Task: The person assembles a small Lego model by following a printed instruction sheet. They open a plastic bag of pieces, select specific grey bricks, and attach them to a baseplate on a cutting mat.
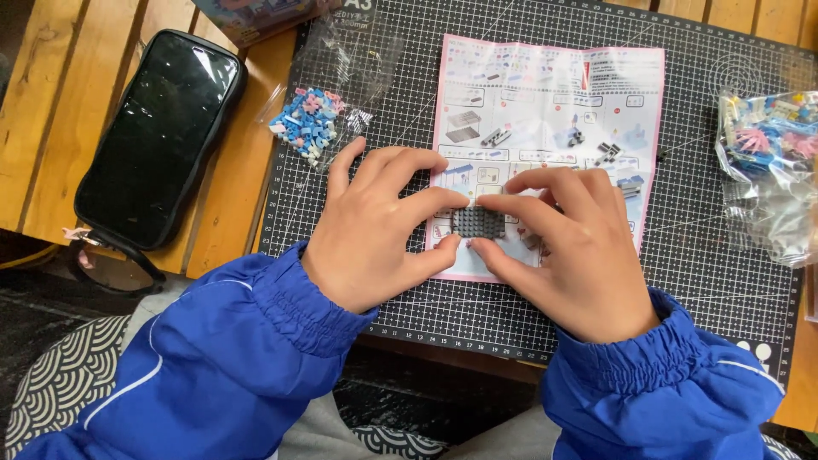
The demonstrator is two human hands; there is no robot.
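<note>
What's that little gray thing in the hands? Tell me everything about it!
The gray plate is a small, flat, rectangular building-block piece, dark gray and plastic-looking, with rows of tiny studs on top. It faces stud-side up, held level just over the instruction sheet on the cutting mat. The left hand pinches its left end between thumb and fingers, and the right hand pinches its right end the same way. Fingertips hide its edges, so its thickness cannot be told.

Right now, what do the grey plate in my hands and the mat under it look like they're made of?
Plate: likely moulded plastic, matte grey, with rows of studs. Mat: looks like flexible vinyl or rubber, dull dark surface printed with a white grid. Both hands, left and right, pinch the plate.
</note>
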